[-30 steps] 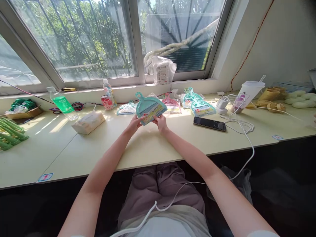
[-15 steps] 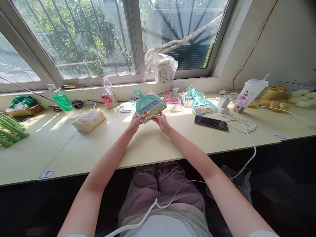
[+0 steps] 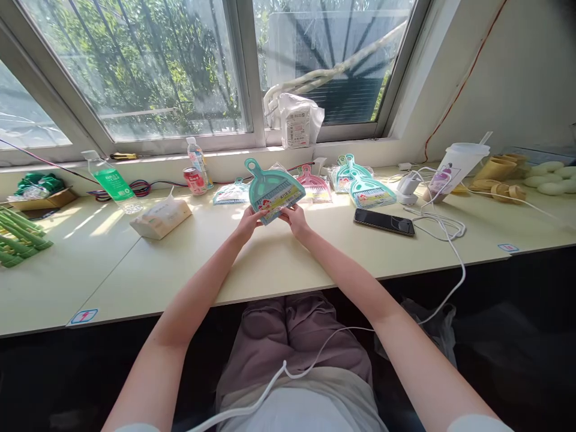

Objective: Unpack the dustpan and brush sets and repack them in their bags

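Observation:
A teal dustpan-and-brush set (image 3: 275, 191) in clear wrap, with a yellow printed label, is held up over the middle of the table, its looped handle tilted to the upper left. My left hand (image 3: 250, 222) grips its lower left edge. At its lower right edge, my right hand (image 3: 294, 218) is closed on the same set. Behind it lie a pink wrapped set (image 3: 315, 185) and, to the left, another teal set (image 3: 231, 192). More teal sets (image 3: 371, 192) overlap to the right.
A black phone (image 3: 384, 221), a white charger (image 3: 407, 188) with cables and a tilted cup (image 3: 455, 168) are on the right. Leftward stand a tissue pack (image 3: 161, 218), a red can (image 3: 194, 180) and a green-labelled bottle (image 3: 112, 183). The table's front edge (image 3: 274, 300) runs before my lap.
The held set has turned slightly, so its label faces the camera more fully. Both hands keep their hold at its lower edges.

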A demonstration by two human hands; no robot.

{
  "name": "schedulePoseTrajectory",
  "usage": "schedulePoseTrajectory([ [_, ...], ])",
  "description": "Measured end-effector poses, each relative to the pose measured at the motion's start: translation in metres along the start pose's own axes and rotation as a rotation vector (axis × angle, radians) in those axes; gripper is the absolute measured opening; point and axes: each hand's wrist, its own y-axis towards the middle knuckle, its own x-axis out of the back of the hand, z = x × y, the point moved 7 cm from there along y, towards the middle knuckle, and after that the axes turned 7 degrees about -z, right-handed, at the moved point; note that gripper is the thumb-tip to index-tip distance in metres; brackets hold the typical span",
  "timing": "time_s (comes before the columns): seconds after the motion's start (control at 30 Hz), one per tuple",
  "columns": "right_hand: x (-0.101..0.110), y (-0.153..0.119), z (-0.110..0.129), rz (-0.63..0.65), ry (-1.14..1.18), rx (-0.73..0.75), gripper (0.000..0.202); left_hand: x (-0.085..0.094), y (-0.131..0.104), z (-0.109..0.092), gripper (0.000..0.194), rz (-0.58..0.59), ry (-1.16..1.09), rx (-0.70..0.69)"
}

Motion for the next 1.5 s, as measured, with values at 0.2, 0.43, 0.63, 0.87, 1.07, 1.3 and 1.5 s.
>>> schedulePoseTrajectory([
  [0.2, 0.001, 0.002, -0.005, -0.01, -0.03, -0.032, 0.016, -0.004, -0.003, -0.002, 0.054, 0.044, 0.014, -0.013],
  [0.43, -0.002, 0.008, -0.002, 0.148, -0.143, -0.122, 0.005, 0.0, -0.003, -0.004, 0.053, 0.001, -0.076, 0.075],
  [0.63, 0.019, 0.023, 0.032, 0.075, -0.585, 0.199, 0.019, 0.033, 0.009, -0.003, 0.05, -0.199, -0.192, 0.134],
  [0.87, 0.001, 0.004, 0.055, 0.174, -1.112, 0.982, 0.057, 0.049, 0.006, -0.001, 0.032, -0.246, -0.252, 0.255],
  [1.07, 0.008, 0.017, 0.056, 0.163, -0.882, 0.939, 0.012, 0.032, 0.0, 0.005, 0.02, -0.074, -0.161, 0.341],
  [1.3, 0.016, 0.019, 0.054, 0.079, -0.772, 0.865, 0.009, 0.018, -0.004, 0.006, 0.024, 0.113, -0.036, 0.308],
  [1.5, 0.019, 0.02, 0.049, 0.021, -0.752, 0.842, 0.009, 0.012, -0.005, 0.003, 0.042, 0.201, 0.009, 0.229],
])
